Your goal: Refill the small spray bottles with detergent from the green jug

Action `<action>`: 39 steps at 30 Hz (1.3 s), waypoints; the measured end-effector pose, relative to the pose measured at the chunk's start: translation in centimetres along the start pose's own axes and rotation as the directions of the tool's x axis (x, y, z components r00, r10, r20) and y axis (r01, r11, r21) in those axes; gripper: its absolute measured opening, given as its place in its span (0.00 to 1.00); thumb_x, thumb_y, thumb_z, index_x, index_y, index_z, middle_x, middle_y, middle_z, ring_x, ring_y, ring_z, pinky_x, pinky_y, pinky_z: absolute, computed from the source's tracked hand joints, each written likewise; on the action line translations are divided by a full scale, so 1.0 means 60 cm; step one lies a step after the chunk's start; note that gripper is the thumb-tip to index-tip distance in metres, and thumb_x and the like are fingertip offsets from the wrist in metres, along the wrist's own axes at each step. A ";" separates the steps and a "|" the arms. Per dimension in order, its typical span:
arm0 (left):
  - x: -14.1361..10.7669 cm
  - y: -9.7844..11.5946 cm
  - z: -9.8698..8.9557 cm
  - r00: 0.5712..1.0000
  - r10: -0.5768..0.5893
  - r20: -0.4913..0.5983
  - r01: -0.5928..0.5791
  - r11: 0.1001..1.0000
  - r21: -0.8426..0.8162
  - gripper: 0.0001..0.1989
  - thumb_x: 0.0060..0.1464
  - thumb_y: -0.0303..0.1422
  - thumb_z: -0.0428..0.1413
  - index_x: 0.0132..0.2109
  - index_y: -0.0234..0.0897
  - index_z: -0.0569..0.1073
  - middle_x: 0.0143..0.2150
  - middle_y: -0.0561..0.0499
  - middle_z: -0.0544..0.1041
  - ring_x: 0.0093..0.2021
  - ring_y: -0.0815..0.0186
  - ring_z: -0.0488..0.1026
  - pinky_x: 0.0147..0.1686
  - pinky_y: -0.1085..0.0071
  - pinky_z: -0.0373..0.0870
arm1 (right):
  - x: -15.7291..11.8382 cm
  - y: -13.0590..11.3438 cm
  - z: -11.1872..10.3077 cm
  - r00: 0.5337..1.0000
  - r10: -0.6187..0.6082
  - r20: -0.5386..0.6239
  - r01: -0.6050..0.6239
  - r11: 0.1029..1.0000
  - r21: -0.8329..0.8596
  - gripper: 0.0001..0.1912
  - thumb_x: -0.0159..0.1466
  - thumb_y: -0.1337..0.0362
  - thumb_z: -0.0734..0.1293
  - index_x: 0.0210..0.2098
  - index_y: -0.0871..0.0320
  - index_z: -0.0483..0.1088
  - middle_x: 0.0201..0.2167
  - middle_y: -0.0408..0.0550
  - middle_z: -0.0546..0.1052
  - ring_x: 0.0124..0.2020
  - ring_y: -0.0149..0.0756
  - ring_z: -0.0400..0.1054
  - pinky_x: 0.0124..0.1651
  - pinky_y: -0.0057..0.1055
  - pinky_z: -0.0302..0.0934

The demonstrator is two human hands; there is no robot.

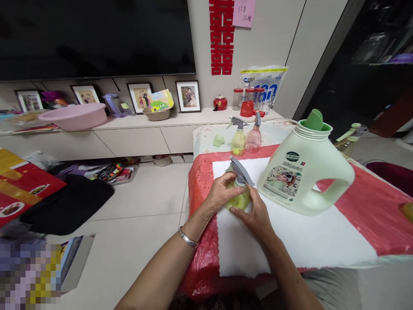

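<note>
Between my two hands stands a small yellow-green spray bottle with a grey trigger head. My left hand wraps its left side, the thumb lying across the front. From the right, my right hand closes on it, thumb low on the front and fingers behind. The far side of the bottle is hidden. Close by on the right is a big pale green detergent jug, its neck uncovered and a green spout showing. Farther back, another yellow spray bottle and a pink spray bottle stand side by side.
A white cloth covers part of the red plastic sheet on the table. Behind are a light green piece, a red cup-like object and several red-lidded jars. A pink basin rests on the cabinet.
</note>
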State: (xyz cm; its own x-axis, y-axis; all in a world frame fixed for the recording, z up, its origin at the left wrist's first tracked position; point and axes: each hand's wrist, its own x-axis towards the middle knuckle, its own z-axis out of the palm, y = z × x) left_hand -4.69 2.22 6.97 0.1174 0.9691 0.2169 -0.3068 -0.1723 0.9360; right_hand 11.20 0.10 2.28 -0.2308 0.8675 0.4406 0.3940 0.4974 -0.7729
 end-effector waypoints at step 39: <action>-0.007 0.015 -0.012 0.993 0.057 0.102 -0.079 0.972 0.221 0.17 0.55 0.43 0.65 0.48 0.38 0.80 0.48 0.46 0.79 0.51 0.58 0.74 0.54 0.65 0.68 | -0.002 0.003 0.001 0.997 -0.075 -0.023 0.075 0.997 -0.012 0.44 0.65 0.45 0.72 0.71 0.59 0.56 0.64 0.53 0.64 0.64 0.43 0.62 0.66 0.38 0.63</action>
State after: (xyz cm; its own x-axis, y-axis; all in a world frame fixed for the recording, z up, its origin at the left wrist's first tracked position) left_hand -5.67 1.77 7.50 0.1953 0.9346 0.2972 -0.0991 -0.2827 0.9541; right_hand 11.25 0.08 2.05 -0.2391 0.8275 0.5080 0.3862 0.5611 -0.7322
